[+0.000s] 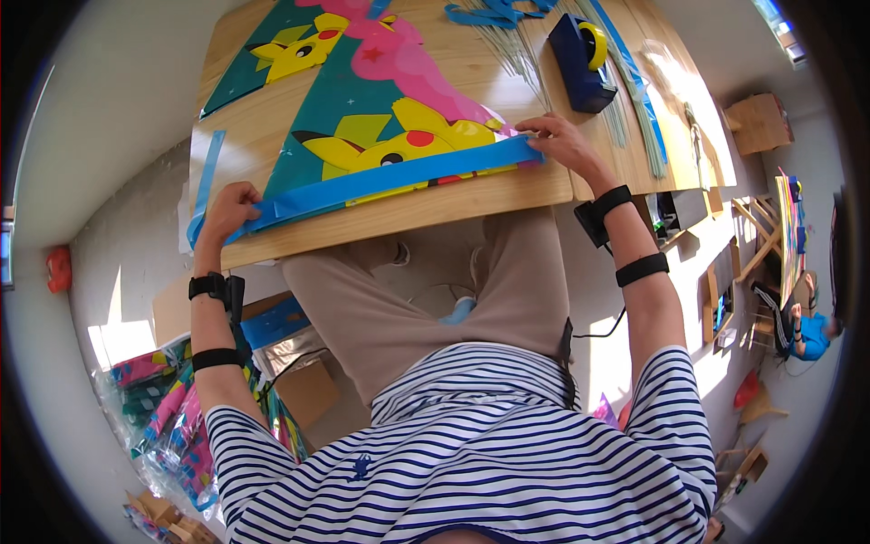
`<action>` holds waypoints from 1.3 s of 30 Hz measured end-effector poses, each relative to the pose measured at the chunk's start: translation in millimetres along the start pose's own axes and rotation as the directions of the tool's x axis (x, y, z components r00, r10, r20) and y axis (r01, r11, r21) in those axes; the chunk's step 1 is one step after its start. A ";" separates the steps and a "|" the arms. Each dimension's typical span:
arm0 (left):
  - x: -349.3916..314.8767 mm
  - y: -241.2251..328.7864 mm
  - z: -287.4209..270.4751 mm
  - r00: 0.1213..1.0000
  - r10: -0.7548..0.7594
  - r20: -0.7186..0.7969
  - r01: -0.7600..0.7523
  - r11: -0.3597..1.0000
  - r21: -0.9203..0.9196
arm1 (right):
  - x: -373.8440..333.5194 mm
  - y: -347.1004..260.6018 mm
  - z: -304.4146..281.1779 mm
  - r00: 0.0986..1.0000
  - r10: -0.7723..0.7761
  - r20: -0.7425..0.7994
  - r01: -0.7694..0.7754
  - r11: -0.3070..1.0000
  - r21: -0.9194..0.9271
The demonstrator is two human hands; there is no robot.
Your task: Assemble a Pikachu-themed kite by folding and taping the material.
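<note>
A long blue strip (390, 177) lies along the near edge of a colourful printed sheet (362, 109) with yellow cartoon figures on a teal and pink ground, spread on a wooden table (453, 207). My left hand (227, 210) pinches the strip's left end at the table's near left corner. My right hand (560, 140) presses down the strip's right end with its fingertips. Both wrists wear black bands.
A dark blue tape dispenser (580, 62) with a yellow roll stands at the back right, among thin pale sticks (521, 50) and more blue strips (494, 13). Another blue strip (208, 168) lies at the table's left edge. Bags of colourful sheets (168, 408) sit on the floor, left.
</note>
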State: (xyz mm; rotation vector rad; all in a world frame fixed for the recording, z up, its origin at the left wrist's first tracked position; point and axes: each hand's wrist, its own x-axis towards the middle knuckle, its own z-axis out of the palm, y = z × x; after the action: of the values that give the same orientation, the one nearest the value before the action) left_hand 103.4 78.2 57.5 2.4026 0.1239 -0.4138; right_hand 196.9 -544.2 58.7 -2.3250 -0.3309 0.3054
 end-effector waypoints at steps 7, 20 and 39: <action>-0.7 -5.4 -0.8 0.998 -0.055 0.023 0.056 0.998 -0.041 | 6.7 -5.5 0.7 0.997 0.033 0.064 -0.029 0.998 -0.063; -4.7 3.3 6.1 0.999 0.010 0.047 -0.011 1.000 0.001 | 10.2 23.7 20.7 0.989 -0.138 -0.044 0.126 0.970 -0.208; -13.0 18.9 -0.2 0.997 -0.026 0.076 0.025 1.000 0.018 | 5.3 22.6 13.6 0.992 -0.120 0.028 0.121 0.992 -0.017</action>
State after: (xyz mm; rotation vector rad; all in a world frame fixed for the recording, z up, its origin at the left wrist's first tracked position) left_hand 94.9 64.3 73.6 2.4007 0.1172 -0.5191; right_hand 200.9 -548.9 32.5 -2.3099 -0.4876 0.2749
